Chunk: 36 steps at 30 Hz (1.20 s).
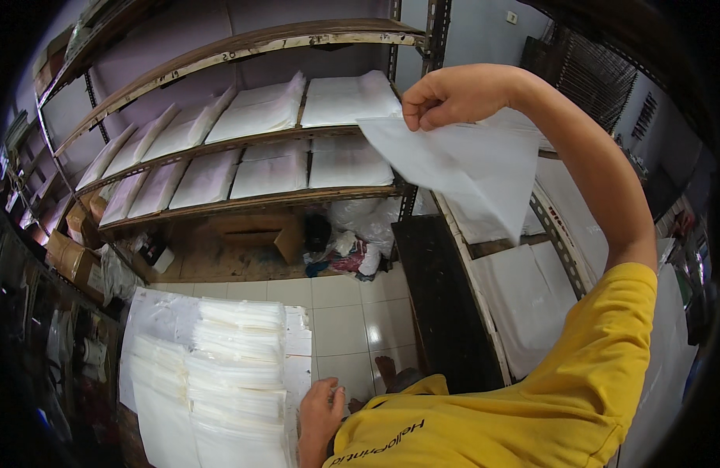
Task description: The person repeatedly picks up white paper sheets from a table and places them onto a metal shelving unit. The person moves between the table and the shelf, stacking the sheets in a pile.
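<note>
My right hand (453,97) is raised in front of the shelves, its thumb and fingers pinched on the top edge of a frosted white plastic bag (477,160). The bag hangs flat from the pinch, with its lower corner drooping. My left hand (321,409) is low, beside a large pile of similar white bags (235,374), with nothing visible in it. Its fingers are slightly bent and the thumb stands apart. Whether it touches the pile's edge I cannot tell. The pile lies in overlapping layers on a white-covered surface (161,312).
Wooden shelves (243,201) on metal posts carry several stacks of white bags (270,168). A side rack holds more stacks (524,304) at my right. A dark board (446,304) stands beside it. Cardboard boxes (71,261) and plastic-wrapped bundles (364,226) sit low. The floor is tiled (340,304).
</note>
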### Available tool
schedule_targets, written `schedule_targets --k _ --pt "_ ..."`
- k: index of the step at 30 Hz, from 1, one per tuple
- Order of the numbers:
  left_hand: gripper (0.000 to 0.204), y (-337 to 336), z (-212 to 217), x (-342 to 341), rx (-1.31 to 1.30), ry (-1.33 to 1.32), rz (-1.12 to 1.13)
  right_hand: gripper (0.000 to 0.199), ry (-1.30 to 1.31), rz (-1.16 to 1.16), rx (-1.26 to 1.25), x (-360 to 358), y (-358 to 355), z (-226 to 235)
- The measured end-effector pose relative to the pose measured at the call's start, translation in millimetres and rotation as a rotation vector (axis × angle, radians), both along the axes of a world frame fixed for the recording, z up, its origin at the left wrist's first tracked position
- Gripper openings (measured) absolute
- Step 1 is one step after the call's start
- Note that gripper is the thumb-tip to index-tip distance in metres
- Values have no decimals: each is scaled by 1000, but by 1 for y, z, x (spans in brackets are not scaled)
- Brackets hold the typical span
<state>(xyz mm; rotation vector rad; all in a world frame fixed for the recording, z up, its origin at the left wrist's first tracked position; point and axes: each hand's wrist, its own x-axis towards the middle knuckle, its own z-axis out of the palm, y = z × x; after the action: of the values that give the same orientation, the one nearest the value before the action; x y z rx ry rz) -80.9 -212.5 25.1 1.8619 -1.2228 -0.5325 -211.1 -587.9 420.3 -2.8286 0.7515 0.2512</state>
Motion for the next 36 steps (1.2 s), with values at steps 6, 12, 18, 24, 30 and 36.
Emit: schedule_targets --k 6,12,18,24,30,36 --pt "18 4 0 -1 29 12 8 15 -227 -136 -109 -27 -71 13" --pt "17 -2 -6 8 13 -5 6 15 -691 -499 -220 -130 -158 27" --pt "18 -22 -7 15 -15 -11 -60 11 -988 -945 -155 -237 -200 1" --pt "20 -35 -7 17 -24 -36 -147 10 -1088 -1158 0 -263 -212 -64" --pt "20 -34 -7 15 15 -1 -158 10 -1089 -1203 74 -242 -197 -74" --pt "20 -21 -2 12 57 44 -106 10 -1004 -1255 -35 -247 -204 -79"
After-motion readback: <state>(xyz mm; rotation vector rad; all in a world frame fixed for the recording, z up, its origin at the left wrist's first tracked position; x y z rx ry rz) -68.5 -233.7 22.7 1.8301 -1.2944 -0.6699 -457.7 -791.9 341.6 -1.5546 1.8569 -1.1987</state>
